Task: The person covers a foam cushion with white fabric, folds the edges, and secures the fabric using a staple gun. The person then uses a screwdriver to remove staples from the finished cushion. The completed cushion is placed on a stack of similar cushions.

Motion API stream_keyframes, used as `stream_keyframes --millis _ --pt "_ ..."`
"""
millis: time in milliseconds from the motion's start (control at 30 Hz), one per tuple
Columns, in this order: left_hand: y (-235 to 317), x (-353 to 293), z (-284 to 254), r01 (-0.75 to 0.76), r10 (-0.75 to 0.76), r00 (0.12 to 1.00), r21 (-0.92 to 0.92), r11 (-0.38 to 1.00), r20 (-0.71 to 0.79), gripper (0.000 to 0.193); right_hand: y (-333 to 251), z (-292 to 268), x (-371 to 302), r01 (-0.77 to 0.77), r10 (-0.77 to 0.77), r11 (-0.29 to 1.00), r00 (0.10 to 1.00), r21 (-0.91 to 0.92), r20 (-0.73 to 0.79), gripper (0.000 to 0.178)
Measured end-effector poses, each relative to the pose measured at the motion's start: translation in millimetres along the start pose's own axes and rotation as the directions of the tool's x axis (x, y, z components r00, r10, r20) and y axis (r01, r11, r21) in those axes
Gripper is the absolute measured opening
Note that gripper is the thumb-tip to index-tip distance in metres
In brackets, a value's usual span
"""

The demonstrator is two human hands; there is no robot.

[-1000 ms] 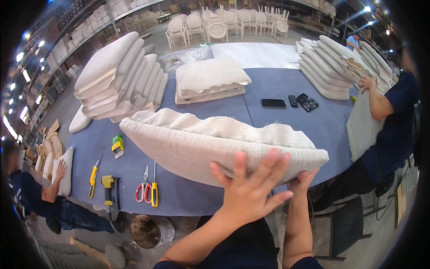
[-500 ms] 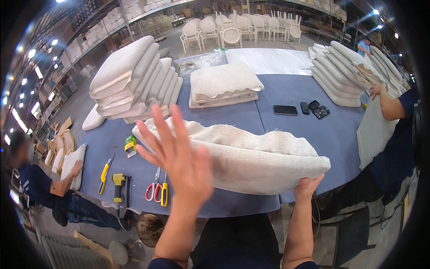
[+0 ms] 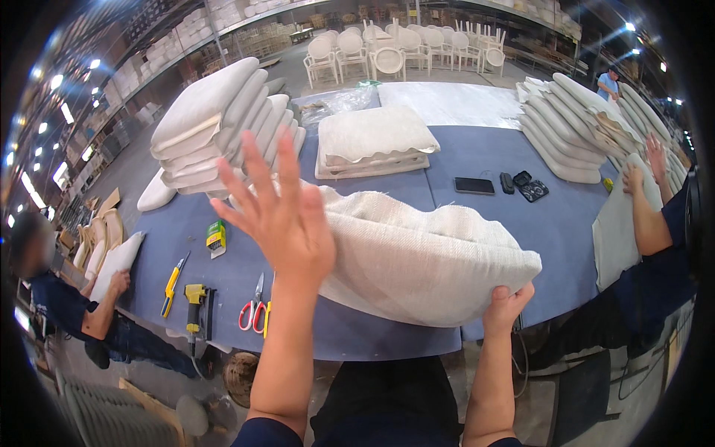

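Note:
A cream fabric seat cushion (image 3: pixel 424 268) is tilted up on its edge above the near side of the table, its wavy raw fabric edge along the top. My right hand (image 3: pixel 509 304) grips its lower right corner, thumb on the near face and the other fingers curled behind. My left hand (image 3: pixel 287 216) is raised at the cushion's left end, fingers spread, gripping nothing; its palm edge overlaps the cushion, and I cannot tell if it touches. The hand hides the cushion's left part.
On the blue table (image 3: pixel 395 344) lie a yellow utility knife (image 3: pixel 173 284), a staple gun (image 3: pixel 196 307), red-handled scissors (image 3: pixel 255 309), a small green box (image 3: pixel 215 238) and a phone (image 3: pixel 474 185). Cushion stacks stand left (image 3: pixel 216 127), centre (image 3: pixel 377 141) and right (image 3: pixel 562 134). Co-workers handle cushions at both sides.
My left hand has moved slightly up and left, still spread. The cushion has tilted a little, showing more of its near face. The right co-worker's second hand has come into view.

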State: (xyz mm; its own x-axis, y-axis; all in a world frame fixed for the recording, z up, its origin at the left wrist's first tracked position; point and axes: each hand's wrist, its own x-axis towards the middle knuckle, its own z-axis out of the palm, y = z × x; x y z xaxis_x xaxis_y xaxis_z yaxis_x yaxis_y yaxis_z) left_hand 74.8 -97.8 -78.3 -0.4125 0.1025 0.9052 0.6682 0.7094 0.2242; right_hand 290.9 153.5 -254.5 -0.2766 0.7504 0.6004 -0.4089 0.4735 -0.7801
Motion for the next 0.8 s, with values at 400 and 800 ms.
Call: stream_keyframes --millis 400,800 --pt "15 10 -1 -0.243 0.237 0.966 -0.051 0.969 -0.107 0.067 15 -20 -12 0.006 -0.003 0.998 0.999 -0.06 0.036 0.106" --pt "-27 16 0 0.145 -0.183 0.979 -0.317 0.937 -0.093 0.059 21 -16 -20 -0.048 0.046 0.99 0.999 0.129 0.02 0.115"
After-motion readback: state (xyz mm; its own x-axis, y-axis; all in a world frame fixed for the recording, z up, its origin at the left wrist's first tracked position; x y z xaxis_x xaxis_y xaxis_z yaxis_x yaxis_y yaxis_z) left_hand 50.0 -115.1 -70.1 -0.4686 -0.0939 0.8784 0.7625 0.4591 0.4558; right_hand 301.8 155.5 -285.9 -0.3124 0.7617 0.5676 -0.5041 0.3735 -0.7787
